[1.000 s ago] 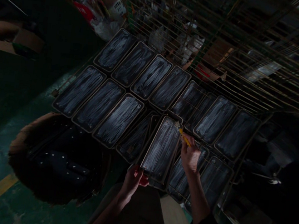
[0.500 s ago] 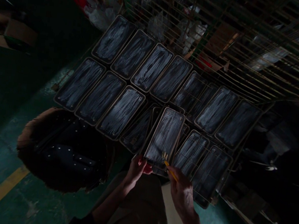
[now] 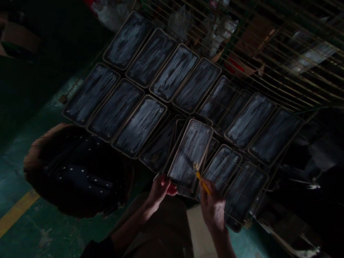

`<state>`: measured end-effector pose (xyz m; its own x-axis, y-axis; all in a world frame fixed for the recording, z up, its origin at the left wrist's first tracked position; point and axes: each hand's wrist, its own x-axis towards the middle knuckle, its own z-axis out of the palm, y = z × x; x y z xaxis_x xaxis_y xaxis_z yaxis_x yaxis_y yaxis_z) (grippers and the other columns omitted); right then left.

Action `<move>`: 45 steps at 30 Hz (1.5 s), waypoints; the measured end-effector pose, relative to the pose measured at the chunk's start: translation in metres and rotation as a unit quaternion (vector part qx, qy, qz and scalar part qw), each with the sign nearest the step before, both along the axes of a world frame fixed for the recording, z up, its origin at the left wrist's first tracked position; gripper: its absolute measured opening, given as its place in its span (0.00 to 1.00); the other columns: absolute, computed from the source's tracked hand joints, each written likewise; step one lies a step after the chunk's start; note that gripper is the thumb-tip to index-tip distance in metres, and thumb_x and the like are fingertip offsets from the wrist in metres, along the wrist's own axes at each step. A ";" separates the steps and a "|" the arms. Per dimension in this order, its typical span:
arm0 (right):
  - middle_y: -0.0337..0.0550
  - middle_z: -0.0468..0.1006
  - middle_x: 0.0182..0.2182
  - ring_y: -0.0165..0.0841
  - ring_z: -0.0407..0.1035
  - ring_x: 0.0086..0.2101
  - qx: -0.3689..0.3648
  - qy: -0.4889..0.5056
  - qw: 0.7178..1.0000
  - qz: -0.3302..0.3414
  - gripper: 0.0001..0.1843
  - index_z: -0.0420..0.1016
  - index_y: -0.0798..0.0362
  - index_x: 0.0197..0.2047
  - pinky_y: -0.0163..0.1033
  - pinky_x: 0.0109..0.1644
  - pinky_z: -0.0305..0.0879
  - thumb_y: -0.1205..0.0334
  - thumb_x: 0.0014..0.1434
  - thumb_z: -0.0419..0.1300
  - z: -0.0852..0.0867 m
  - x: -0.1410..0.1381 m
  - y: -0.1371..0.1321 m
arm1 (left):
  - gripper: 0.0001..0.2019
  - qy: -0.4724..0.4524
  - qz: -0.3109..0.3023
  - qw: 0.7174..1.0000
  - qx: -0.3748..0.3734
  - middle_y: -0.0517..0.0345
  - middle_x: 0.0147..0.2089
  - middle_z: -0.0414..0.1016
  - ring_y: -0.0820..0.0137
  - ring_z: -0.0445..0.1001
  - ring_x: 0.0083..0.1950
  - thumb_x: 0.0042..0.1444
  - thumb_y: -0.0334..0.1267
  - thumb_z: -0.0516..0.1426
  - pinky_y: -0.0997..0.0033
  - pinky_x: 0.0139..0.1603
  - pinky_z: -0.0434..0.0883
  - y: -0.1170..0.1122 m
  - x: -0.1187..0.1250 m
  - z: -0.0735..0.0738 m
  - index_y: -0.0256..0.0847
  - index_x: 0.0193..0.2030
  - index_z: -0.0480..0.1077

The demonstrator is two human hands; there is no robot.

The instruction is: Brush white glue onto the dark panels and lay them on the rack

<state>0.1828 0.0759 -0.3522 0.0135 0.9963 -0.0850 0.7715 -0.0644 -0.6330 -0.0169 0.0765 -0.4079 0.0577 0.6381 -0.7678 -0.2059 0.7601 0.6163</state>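
Note:
My left hand (image 3: 159,191) is closed on the near left corner of a dark rectangular panel (image 3: 192,148) with rounded corners and a pale rim. Whitish streaks cover the panel's face. In my right hand (image 3: 213,204) is a small brush (image 3: 203,184) with a yellow handle; its bristles are over the lower right of the panel, and I cannot tell whether they touch. This panel lies on top of others. Around it, several similar streaked panels (image 3: 139,127) are laid out in two rows.
Left of my legs stands a round bin (image 3: 43,139) with a ragged brown rim, holding dark pieces with shiny dots. Behind the panels rises a wire rack (image 3: 278,70) with plastic bags. A yellow line (image 3: 4,219) crosses the green floor. Cardboard (image 3: 17,39) shows at far left.
My right hand has moved the brush a little up and to the right over the panel. My left hand still holds the panel's near corner. The whole view has shifted slightly.

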 end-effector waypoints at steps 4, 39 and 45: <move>0.42 0.80 0.38 0.35 0.76 0.35 -0.042 0.014 0.999 -0.012 0.10 0.69 0.48 0.49 0.38 0.36 0.70 0.61 0.68 0.51 0.020 -0.018 -0.028 | 0.23 -0.010 -0.007 1.000 0.002 0.52 0.28 0.78 0.64 0.79 0.26 0.50 0.57 0.60 0.65 0.29 0.77 -0.002 -0.001 -0.003 0.37 0.36 0.63; 0.42 0.78 0.36 0.31 0.76 0.35 -0.115 0.172 0.978 -0.007 0.10 0.69 0.50 0.47 0.34 0.41 0.71 0.58 0.68 0.50 0.019 -0.055 -0.009 | 0.18 0.012 -0.065 0.998 -0.010 0.53 0.27 0.78 0.65 0.79 0.24 0.54 0.52 0.58 0.66 0.28 0.77 0.005 -0.010 -0.006 0.37 0.36 0.64; 0.44 0.80 0.37 0.33 0.77 0.33 -0.125 0.195 0.968 -0.096 0.14 0.69 0.51 0.47 0.35 0.39 0.73 0.53 0.67 0.50 0.006 -0.021 -0.011 | 0.20 0.004 -0.074 0.997 -0.014 0.53 0.27 0.78 0.66 0.78 0.23 0.53 0.55 0.58 0.68 0.26 0.76 0.007 -0.012 -0.005 0.37 0.34 0.64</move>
<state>0.1617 0.0652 -0.3462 0.1145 0.9260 -0.3598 0.4358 -0.3723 -0.8194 -0.0284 0.0834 -0.4129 0.1438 0.6010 -0.7862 -0.0857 0.7990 0.5952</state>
